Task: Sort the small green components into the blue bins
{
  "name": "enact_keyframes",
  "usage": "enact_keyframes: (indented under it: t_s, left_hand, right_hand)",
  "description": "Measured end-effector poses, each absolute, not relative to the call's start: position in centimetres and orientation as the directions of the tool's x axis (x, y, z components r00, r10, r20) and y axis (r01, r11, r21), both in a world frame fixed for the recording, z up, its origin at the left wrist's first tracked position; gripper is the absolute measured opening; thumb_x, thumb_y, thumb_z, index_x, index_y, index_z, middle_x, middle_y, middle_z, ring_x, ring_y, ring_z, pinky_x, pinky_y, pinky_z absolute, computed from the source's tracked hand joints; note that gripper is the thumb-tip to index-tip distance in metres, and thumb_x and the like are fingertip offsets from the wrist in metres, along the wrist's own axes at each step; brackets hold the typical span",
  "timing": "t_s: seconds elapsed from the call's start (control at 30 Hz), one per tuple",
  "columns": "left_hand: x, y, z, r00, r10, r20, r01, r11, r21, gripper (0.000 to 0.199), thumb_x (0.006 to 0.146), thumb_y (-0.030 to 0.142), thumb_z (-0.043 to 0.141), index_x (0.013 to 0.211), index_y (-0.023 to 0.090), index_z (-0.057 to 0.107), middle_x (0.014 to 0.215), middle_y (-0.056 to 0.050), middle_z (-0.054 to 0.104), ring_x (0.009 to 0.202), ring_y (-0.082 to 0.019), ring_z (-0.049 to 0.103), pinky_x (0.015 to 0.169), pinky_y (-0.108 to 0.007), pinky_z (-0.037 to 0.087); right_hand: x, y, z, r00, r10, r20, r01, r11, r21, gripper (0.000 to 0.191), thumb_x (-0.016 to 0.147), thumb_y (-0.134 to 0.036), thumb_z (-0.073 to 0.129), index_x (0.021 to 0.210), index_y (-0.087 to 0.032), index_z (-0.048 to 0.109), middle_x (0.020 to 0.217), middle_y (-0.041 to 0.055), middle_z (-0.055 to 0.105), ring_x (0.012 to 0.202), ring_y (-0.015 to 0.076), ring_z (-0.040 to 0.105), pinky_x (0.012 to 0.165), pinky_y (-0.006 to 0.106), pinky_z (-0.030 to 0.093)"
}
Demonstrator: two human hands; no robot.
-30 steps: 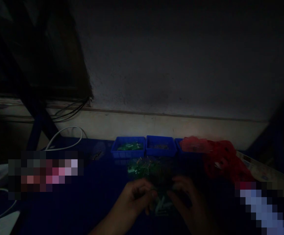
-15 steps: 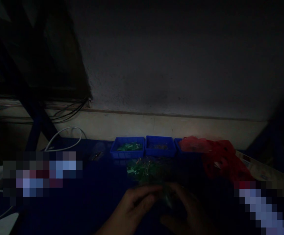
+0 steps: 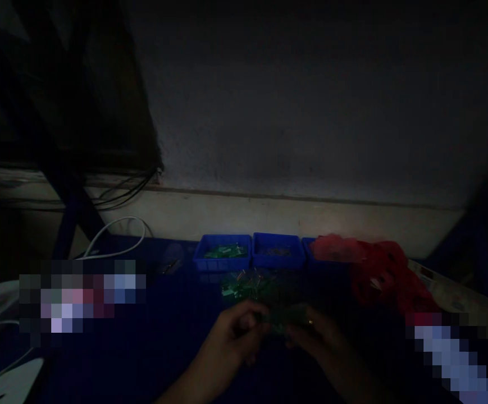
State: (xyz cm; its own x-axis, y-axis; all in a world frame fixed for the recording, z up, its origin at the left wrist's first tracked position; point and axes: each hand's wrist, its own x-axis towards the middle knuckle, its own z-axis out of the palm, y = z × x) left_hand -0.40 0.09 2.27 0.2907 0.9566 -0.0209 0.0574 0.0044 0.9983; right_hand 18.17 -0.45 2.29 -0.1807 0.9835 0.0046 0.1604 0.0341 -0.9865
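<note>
In the dim light, my left hand [image 3: 235, 334] and my right hand [image 3: 322, 334] face each other low in the view, over the blue table. Between their fingertips is a small green flat piece [image 3: 284, 317]. Fingers of both hands are closed on its two ends; its exact kind is too dark to make out. A bright gold glint shows at my right fingers. Just beyond the hands lies a pile of similar green pieces [image 3: 237, 286], with thin shiny metal bits sticking up from it.
Behind the pile, one blue bin [image 3: 222, 264] holds green pieces and another blue bin [image 3: 278, 259] holds small metallic bits. Red mesh-like material [image 3: 384, 264] covers part of a third bin. A white cable [image 3: 121, 219] loops at left. The wall [image 3: 302, 134] bounds the back.
The green piece, earlier tilted and blurred by my right hand, is now held level between both hands. My right fingers have come round to its near side. The view has shifted slightly.
</note>
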Motion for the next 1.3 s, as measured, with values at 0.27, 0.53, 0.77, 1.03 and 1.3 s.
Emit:
enact_keyframes:
  t_s: [0.27,0.53,0.77,1.03,1.3]
  left_hand:
    - [-0.8,0.4,2.5,0.274,0.961,0.032,-0.1,-0.004,0.995,0.031,0.076,0.044,0.063,0.078,0.013,0.062,0.068,-0.005,0.066,0.055,-0.015,0.062,0.042,-0.02,0.046]
    - [-0.7,0.5,2.1,0.357,0.934,0.003,-0.099,0.035,0.994,0.02,0.074,0.029,0.069,0.08,0.013,0.06,0.055,0.003,0.06,0.047,-0.01,0.056,0.044,-0.02,0.046]
    - [-0.9,1.0,2.2,0.317,0.944,-0.088,-0.153,0.143,0.978,0.056,0.066,0.02,0.073,0.113,0.012,0.046,0.057,0.005,0.062,0.048,-0.012,0.059,0.045,-0.021,0.046]
    - [-0.8,0.7,2.6,0.378,0.926,-0.011,-0.093,0.05,0.994,0.02,0.073,0.027,0.064,0.068,0.017,0.048,0.056,0.004,0.055,0.052,-0.011,0.052,0.051,-0.023,0.043]
    - [-0.5,-1.3,3.0,0.494,0.858,0.142,0.166,-0.254,0.953,0.005,0.078,0.016,0.057,0.074,0.018,0.053,0.073,0.001,0.054,0.07,-0.015,0.051,0.064,-0.026,0.04]
  right_hand:
    - [18.1,-0.3,2.3,-0.21,0.978,0.006,0.236,0.057,-0.97,0.024,0.085,-0.035,0.05,0.094,-0.021,0.066,0.06,-0.0026,0.058,0.055,0.0151,0.056,0.053,0.027,0.044]
    - [18.3,0.0,2.1,-0.313,0.949,-0.024,-0.119,-0.064,-0.991,0.023,0.062,-0.015,0.054,0.082,-0.022,0.063,0.078,0.0001,0.065,0.073,0.0172,0.06,0.056,0.025,0.048]
    - [18.6,0.3,1.3,-0.305,0.952,-0.003,-0.155,-0.053,-0.987,0.032,0.057,-0.013,0.05,0.083,-0.022,0.065,0.088,0.0024,0.065,0.083,0.0204,0.059,0.058,0.027,0.048]
    - [18.7,-0.3,2.0,-0.266,0.93,0.253,0.414,0.347,-0.842,0.026,0.072,-0.01,0.047,0.082,-0.023,0.068,0.088,0.0033,0.06,0.086,0.0206,0.056,0.08,0.036,0.043]
    - [18.1,-2.3,1.7,-0.332,0.94,-0.082,0.285,0.017,-0.958,0.043,0.076,-0.047,0.063,0.113,-0.024,0.06,0.112,0.0057,0.062,0.104,0.0257,0.057,0.088,0.036,0.044]
